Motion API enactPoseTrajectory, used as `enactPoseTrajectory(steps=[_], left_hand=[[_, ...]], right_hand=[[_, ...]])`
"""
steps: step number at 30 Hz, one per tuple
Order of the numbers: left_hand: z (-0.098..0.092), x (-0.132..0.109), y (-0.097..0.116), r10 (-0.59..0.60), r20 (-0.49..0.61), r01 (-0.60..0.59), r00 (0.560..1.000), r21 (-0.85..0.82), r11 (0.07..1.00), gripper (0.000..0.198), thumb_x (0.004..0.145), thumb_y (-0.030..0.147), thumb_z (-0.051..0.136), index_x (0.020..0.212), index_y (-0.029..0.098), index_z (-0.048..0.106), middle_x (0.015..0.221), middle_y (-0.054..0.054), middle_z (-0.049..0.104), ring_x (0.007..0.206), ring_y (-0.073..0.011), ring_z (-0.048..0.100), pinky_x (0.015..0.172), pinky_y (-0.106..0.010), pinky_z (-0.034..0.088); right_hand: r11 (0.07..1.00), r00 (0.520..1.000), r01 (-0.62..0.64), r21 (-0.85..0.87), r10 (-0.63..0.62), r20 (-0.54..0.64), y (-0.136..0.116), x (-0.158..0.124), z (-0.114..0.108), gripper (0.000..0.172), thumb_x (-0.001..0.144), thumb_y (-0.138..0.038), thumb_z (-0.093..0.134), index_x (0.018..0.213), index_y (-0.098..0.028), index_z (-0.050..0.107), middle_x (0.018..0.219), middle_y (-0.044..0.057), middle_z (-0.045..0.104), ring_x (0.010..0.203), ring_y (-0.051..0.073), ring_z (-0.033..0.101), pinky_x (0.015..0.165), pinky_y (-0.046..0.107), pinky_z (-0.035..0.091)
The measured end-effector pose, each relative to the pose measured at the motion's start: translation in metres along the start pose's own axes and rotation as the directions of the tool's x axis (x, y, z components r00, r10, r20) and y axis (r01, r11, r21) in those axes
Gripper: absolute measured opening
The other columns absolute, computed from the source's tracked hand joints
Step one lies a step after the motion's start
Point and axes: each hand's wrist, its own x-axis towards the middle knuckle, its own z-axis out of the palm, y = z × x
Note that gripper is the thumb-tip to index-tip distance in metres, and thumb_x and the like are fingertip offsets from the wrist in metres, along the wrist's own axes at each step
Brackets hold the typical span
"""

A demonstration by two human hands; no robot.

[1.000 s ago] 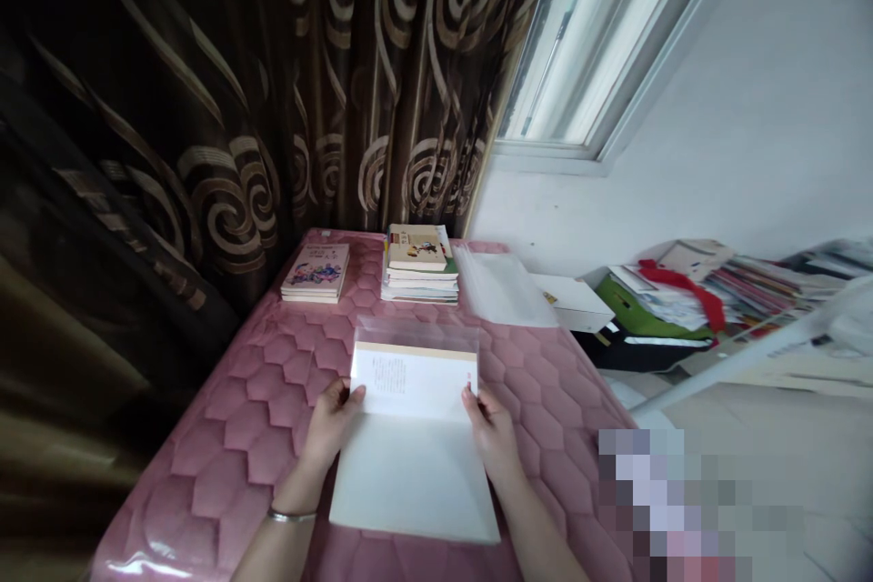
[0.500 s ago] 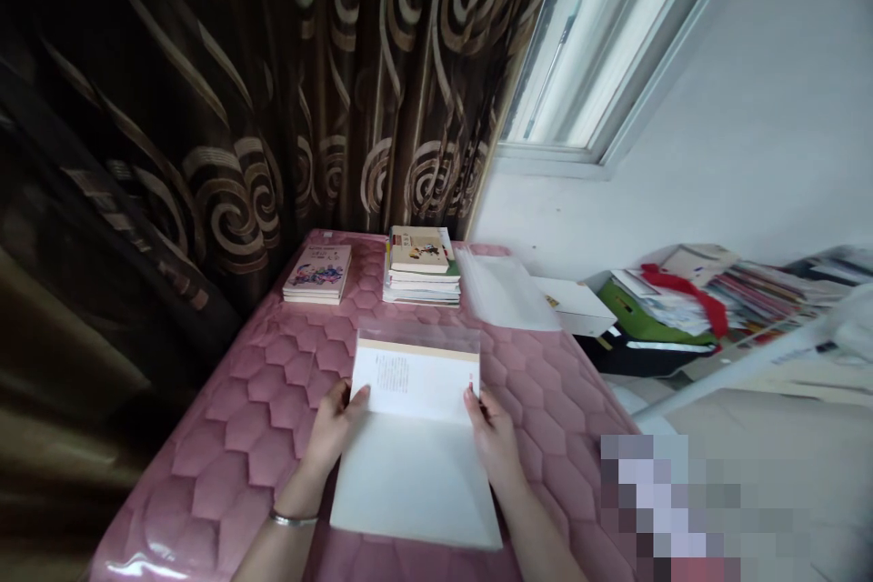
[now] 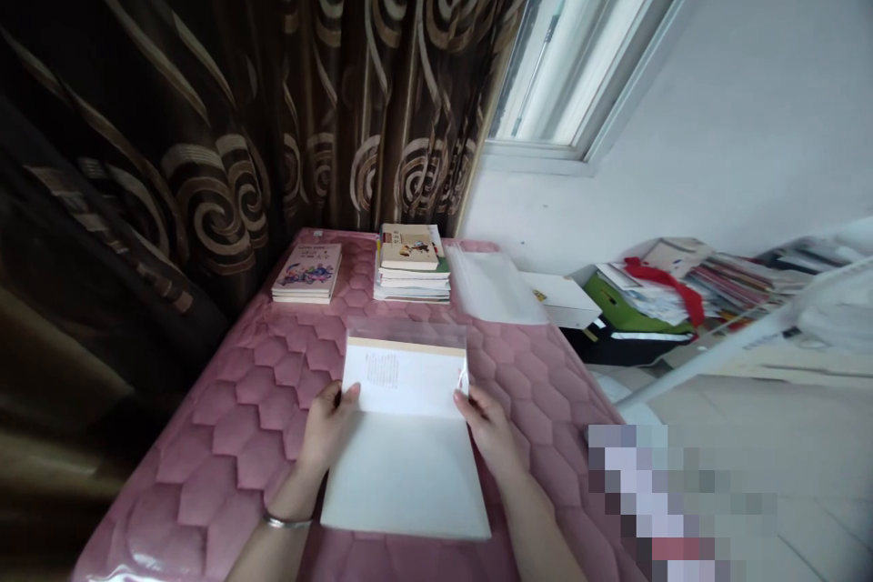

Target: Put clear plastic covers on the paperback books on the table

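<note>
An opened book lies over the pink hexagon-patterned surface, its upper flap printed with small text and edged by a clear plastic cover that sticks out beyond the far edge. My left hand grips the book's left side, thumb on top and fingers underneath. On the right side my right hand holds it the same way, its thumb near a small red mark. The lower part of the book is plain white. The fingertips under the book are hidden.
Farther back on the pink surface are a small pile of books, a taller stack and clear plastic sheets. A white box and a green container with papers stand at the right.
The view has shifted slightly, so the whole scene sits a little farther left. Both hands keep their hold on the book, and the plastic at its right edge shows a brighter glint.
</note>
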Motion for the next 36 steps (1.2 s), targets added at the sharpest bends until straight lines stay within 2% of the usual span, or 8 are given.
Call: enactPoseTrajectory(steps=[5,10,15,22,26,28,33,36], left_hand=[[0.0,-0.001,0.001,0.002,-0.013,-0.002,1.0,0.012,1.0,0.046,0.068,0.059,0.064,0.071,0.014,0.06,0.059,0.0,0.059,0.052,-0.0124,0.048,0.047,-0.02,0.034],[0.001,-0.001,-0.002,-0.007,-0.011,0.007,1.0,0.0,1.0,0.047,0.069,0.06,0.062,0.076,0.013,0.061,0.065,-0.001,0.061,0.055,-0.0128,0.049,0.049,-0.02,0.036],[0.0,0.001,-0.005,0.006,-0.04,-0.005,0.999,0.028,1.0,0.049,0.067,0.062,0.062,0.071,0.014,0.06,0.06,0.0,0.058,0.054,-0.0123,0.048,0.048,-0.02,0.034],[-0.001,0.003,-0.007,0.015,-0.017,-0.015,1.0,0.02,1.0,0.048,0.069,0.06,0.061,0.075,0.013,0.062,0.064,-0.002,0.061,0.057,-0.0139,0.051,0.05,-0.021,0.036],[0.0,0.003,-0.007,0.036,-0.013,-0.036,0.999,0.045,0.998,0.047,0.073,0.058,0.059,0.078,0.012,0.062,0.069,-0.004,0.063,0.06,-0.0147,0.053,0.051,-0.021,0.038],[0.0,0.003,-0.008,0.04,-0.025,-0.038,0.999,0.054,0.998,0.046,0.072,0.058,0.06,0.078,0.012,0.063,0.069,-0.004,0.064,0.06,-0.015,0.054,0.051,-0.021,0.038],[0.001,0.005,-0.005,0.026,-0.046,-0.022,0.999,0.069,0.997,0.045,0.072,0.059,0.059,0.074,0.014,0.061,0.061,0.0,0.061,0.054,-0.013,0.051,0.048,-0.02,0.035],[0.003,0.005,-0.002,0.021,-0.072,-0.016,0.997,0.065,0.998,0.046,0.069,0.06,0.061,0.066,0.014,0.058,0.055,0.002,0.057,0.05,-0.0118,0.049,0.046,-0.02,0.033]], right_hand=[[1.0,0.999,0.008,-0.016,-0.009,-0.044,-0.008,-0.002,0.004,0.04,0.071,-0.058,0.061,0.07,-0.018,0.064,0.063,0.001,0.059,0.057,0.016,0.049,0.052,0.026,0.039],[1.0,0.999,-0.006,-0.014,0.006,0.037,-0.018,-0.006,0.003,0.04,0.069,-0.054,0.066,0.089,-0.019,0.068,0.082,0.005,0.067,0.07,0.02,0.057,0.06,0.027,0.045],[0.995,1.0,-0.005,-0.103,0.005,0.001,-0.007,-0.002,0.003,0.043,0.073,-0.058,0.06,0.076,-0.016,0.065,0.067,0.003,0.063,0.061,0.018,0.053,0.054,0.026,0.04],[0.98,0.997,-0.021,-0.197,0.006,-0.079,0.002,0.001,0.008,0.05,0.073,-0.065,0.053,0.069,-0.016,0.062,0.06,0.003,0.06,0.057,0.018,0.051,0.05,0.025,0.038],[0.975,0.991,-0.028,-0.222,-0.001,-0.132,0.006,0.003,0.01,0.053,0.072,-0.067,0.052,0.073,-0.015,0.063,0.065,0.005,0.063,0.062,0.02,0.055,0.052,0.026,0.041],[0.983,0.993,-0.045,-0.18,0.024,-0.116,0.007,0.002,0.009,0.053,0.072,-0.066,0.053,0.075,-0.015,0.064,0.065,0.005,0.064,0.061,0.02,0.056,0.052,0.027,0.042],[0.996,0.997,-0.071,0.058,0.07,0.023,0.008,-0.001,0.006,0.048,0.074,-0.058,0.06,0.096,-0.015,0.066,0.075,0.006,0.068,0.063,0.02,0.059,0.055,0.028,0.046],[0.999,0.999,-0.038,0.028,0.038,-0.006,0.009,-0.002,0.005,0.048,0.074,-0.056,0.061,0.097,-0.014,0.067,0.076,0.007,0.068,0.065,0.02,0.059,0.055,0.028,0.046]])
